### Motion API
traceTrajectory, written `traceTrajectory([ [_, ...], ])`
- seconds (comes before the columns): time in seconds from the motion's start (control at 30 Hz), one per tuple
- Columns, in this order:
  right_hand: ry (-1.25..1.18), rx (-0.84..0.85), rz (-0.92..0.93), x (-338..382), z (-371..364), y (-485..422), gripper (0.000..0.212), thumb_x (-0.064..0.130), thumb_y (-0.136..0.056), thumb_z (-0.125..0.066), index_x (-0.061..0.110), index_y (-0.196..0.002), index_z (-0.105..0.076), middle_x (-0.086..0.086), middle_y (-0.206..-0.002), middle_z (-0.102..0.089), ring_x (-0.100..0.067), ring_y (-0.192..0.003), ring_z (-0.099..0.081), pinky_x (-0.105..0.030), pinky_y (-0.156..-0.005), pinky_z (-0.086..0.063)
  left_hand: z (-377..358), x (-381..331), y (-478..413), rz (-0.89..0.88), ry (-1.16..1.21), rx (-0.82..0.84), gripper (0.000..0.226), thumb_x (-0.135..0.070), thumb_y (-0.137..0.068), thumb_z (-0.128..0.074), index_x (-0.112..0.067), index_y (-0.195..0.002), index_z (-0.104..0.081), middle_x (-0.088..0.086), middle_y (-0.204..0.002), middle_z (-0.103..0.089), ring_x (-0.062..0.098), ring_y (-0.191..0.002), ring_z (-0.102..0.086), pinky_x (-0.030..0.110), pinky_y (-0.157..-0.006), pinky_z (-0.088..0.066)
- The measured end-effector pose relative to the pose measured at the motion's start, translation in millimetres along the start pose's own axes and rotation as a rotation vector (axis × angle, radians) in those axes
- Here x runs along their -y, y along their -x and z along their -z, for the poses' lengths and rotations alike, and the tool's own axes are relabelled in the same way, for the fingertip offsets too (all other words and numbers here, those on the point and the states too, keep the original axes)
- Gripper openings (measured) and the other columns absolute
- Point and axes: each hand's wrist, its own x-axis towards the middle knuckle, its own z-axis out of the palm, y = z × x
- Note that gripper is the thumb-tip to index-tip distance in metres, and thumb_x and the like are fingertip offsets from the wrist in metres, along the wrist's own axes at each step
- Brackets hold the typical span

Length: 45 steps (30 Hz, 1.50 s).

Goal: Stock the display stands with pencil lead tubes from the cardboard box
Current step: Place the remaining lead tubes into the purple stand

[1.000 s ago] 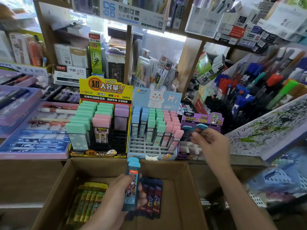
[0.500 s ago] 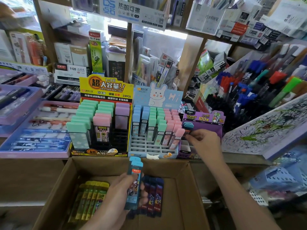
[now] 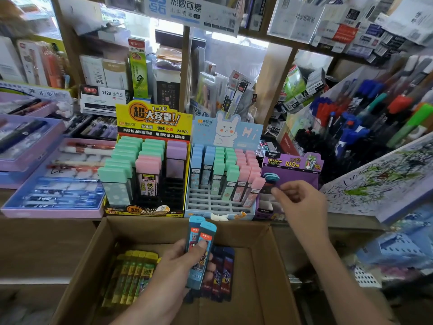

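Left hand (image 3: 178, 266) over the open cardboard box (image 3: 269, 266), fingers and thumb wrapped round a small bunch of teal-capped lead tubes (image 3: 200, 249), held upright. In the box floor: a row of yellow-green tubes (image 3: 131, 275) to the left, dark navy tubes (image 3: 222, 273) just right of the hand. Right hand (image 3: 302, 205) raised at the purple display stand (image 3: 293, 170), fingertips pinched beside teal tubes (image 3: 271, 178) standing in its back-left slots. To the left, a pale blue rabbit stand (image 3: 225, 134) with blue, green and pink tubes, front rows bare; next, a yellow stand (image 3: 152, 120) of mint, pink and lilac cases.
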Motion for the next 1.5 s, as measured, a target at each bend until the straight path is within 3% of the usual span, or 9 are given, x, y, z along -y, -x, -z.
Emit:
traceTrajectory([
  [0.17,-0.109,0.102,-0.037,21,-4,39,0.005,0.026,-0.088,-0.078,0.026,-0.088,-0.074,0.012,-0.08,-0.073,-0.003,-0.075,-0.069,-0.019,-0.067,-0.057,1,2,1,-0.013,-0.043,0.001,0.034,-0.029,-0.077,-0.079,-0.015,-0.108,-0.076,0.013,-0.088,-0.079,0.024,-0.074,-0.077,0.03,-0.06,-0.061],
  [0.33,-0.221,0.495,-0.26,39,-30,88,0.009,0.046,-0.085,-0.074,0.039,-0.09,-0.075,0.015,-0.085,-0.076,-0.001,-0.076,-0.07,-0.015,-0.063,-0.054,1,0,4,-0.027,-0.059,0.064,0.021,-0.035,-0.076,-0.08,-0.034,-0.097,-0.08,0.008,-0.104,-0.08,0.025,-0.094,-0.078,0.033,-0.07,-0.062],
  [0.5,-0.404,0.725,-0.386,43,-43,108,0.021,0.043,-0.089,-0.076,0.023,-0.091,-0.078,-0.002,-0.079,-0.074,-0.007,-0.066,-0.063,-0.02,-0.062,-0.05,4,2,2,-0.035,-0.042,0.092,0.032,-0.038,-0.071,-0.082,-0.033,-0.102,-0.08,0.011,-0.109,-0.079,0.027,-0.101,-0.077,0.032,-0.074,-0.062],
  [0.67,-0.478,0.714,-0.39,37,-40,105,0.023,0.039,-0.089,-0.077,0.016,-0.09,-0.076,-0.014,-0.086,-0.075,-0.017,-0.07,-0.064,-0.026,-0.065,-0.053,2,3,-1,0.059,-0.031,0.063,0.016,-0.04,-0.082,-0.076,-0.03,-0.093,-0.082,0.011,-0.104,-0.08,0.027,-0.096,-0.078,0.039,-0.074,-0.063],
  [0.77,-0.561,0.662,-0.436,36,-35,101,0.018,0.033,-0.089,-0.078,0.015,-0.09,-0.076,-0.017,-0.089,-0.075,-0.021,-0.072,-0.066,-0.028,-0.063,-0.054,2,2,-5,0.072,-0.04,0.022,0.024,-0.036,-0.098,-0.063,-0.019,-0.101,-0.08,0.015,-0.104,-0.079,0.031,-0.094,-0.078,0.051,-0.09,-0.06],
  [0.93,-0.611,0.408,-0.363,42,-9,79,0.014,0.026,-0.078,-0.075,0.015,-0.085,-0.078,-0.016,-0.081,-0.075,-0.016,-0.064,-0.067,-0.02,-0.055,-0.055,0,-3,-2,0.052,-0.013,-0.029,0.028,-0.019,-0.104,-0.055,0.002,-0.113,-0.072,0.015,-0.077,-0.069,0.021,-0.063,-0.064,0.034,-0.063,-0.052],
  [1.17,-0.528,0.117,-0.145,25,27,26,0.008,0.012,-0.091,-0.072,0.016,-0.093,-0.078,-0.012,-0.08,-0.075,-0.016,-0.064,-0.068,-0.022,-0.06,-0.059,-4,-6,3,0.061,0.0,-0.025,0.027,-0.017,-0.102,-0.057,0.002,-0.109,-0.075,0.018,-0.079,-0.068,0.024,-0.068,-0.061,0.037,-0.069,-0.049],
  [1.33,-0.404,0.064,-0.053,13,23,-1,0.016,0.009,-0.095,-0.07,0.025,-0.094,-0.076,-0.005,-0.083,-0.078,-0.017,-0.073,-0.075,-0.024,-0.069,-0.061,-4,-8,2,0.065,0.012,-0.046,0.025,-0.016,-0.101,-0.058,0.001,-0.109,-0.075,0.018,-0.079,-0.069,0.023,-0.064,-0.062,0.035,-0.065,-0.051],
  [1.5,-0.331,0.086,-0.009,10,13,-13,0.01,0.002,-0.094,-0.069,0.008,-0.1,-0.074,-0.003,-0.078,-0.077,-0.01,-0.073,-0.074,-0.018,-0.069,-0.059,0,-7,1,0.073,0.033,-0.047,0.025,-0.016,-0.101,-0.058,0.001,-0.107,-0.075,0.018,-0.079,-0.069,0.023,-0.065,-0.062,0.036,-0.066,-0.05],
])
